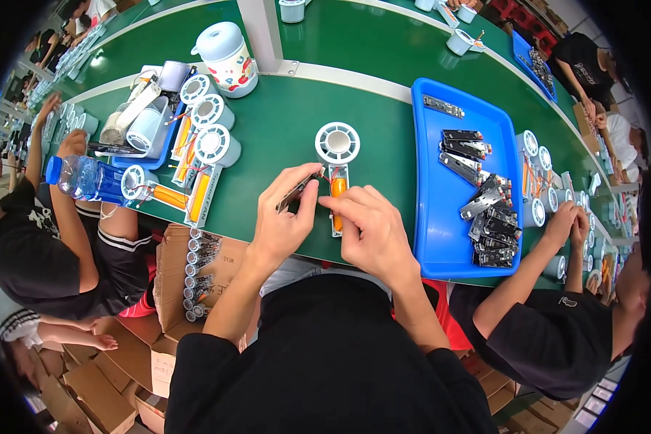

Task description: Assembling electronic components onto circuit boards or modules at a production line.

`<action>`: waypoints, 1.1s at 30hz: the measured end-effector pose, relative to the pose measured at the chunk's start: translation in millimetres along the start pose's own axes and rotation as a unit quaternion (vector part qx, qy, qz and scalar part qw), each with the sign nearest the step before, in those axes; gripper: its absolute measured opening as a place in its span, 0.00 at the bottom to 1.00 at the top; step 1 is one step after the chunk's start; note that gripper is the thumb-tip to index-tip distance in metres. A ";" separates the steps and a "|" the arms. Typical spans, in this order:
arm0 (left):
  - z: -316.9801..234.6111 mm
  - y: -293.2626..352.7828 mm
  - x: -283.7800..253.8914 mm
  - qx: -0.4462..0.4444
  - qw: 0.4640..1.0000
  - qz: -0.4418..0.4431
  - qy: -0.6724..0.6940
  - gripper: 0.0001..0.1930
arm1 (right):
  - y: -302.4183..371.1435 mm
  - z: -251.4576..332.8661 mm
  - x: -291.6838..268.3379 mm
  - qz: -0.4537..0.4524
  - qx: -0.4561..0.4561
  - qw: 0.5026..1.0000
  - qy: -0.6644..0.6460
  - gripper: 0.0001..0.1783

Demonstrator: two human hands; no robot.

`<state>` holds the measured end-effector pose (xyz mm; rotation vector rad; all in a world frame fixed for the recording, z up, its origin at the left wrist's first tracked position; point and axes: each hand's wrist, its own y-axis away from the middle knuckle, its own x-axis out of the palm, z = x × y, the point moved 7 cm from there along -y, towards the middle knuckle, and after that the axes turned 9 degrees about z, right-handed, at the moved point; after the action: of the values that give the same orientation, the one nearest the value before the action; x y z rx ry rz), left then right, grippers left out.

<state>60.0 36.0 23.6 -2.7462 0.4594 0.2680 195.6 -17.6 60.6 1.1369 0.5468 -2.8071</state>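
My left hand [286, 210] pinches a small black circuit board [294, 194] between thumb and fingers, tilted above the table. Thin red wires [328, 178] run near the board toward a handheld fan's open handle. The pale blue fan [338, 143] has a round slotted head, and an orange battery [338, 186] lies in its white handle. Over that handle is my right hand [372, 228], fingers bent inward, its index fingertip beside the battery and near the board. Whatever the right fingers grip, if anything, is hidden.
Right of my hands, a blue tray [430, 217] holds several black circuit boards [495, 224]. More fans [217, 145] with exposed batteries stand left, beside a water bottle [87, 179] and a white jug [226, 58]. A metal post [260, 36] rises behind. Co-workers sit on both sides.
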 end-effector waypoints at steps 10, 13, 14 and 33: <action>3.5 1.4 -3.4 -0.021 1.000 0.007 0.007 0.13 | -3.1 0.4 0.7 0.039 -0.011 0.990 0.135 0.09; 3.5 -1.1 -5.7 -0.046 0.999 0.015 0.010 0.12 | -4.9 -1.4 2.1 0.061 -0.011 0.989 0.132 0.09; 3.9 -2.8 -6.0 -0.062 0.998 0.022 0.011 0.12 | -6.6 -2.9 3.0 0.072 -0.014 0.990 0.120 0.09; -18.7 -3.5 -13.4 0.020 0.999 0.040 -0.029 0.09 | -18.6 3.9 9.1 -0.103 -0.004 0.992 0.069 0.04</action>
<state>51.1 36.1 45.1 -2.6768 0.5547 0.3547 182.8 -0.9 62.6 1.3556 0.7249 -2.9056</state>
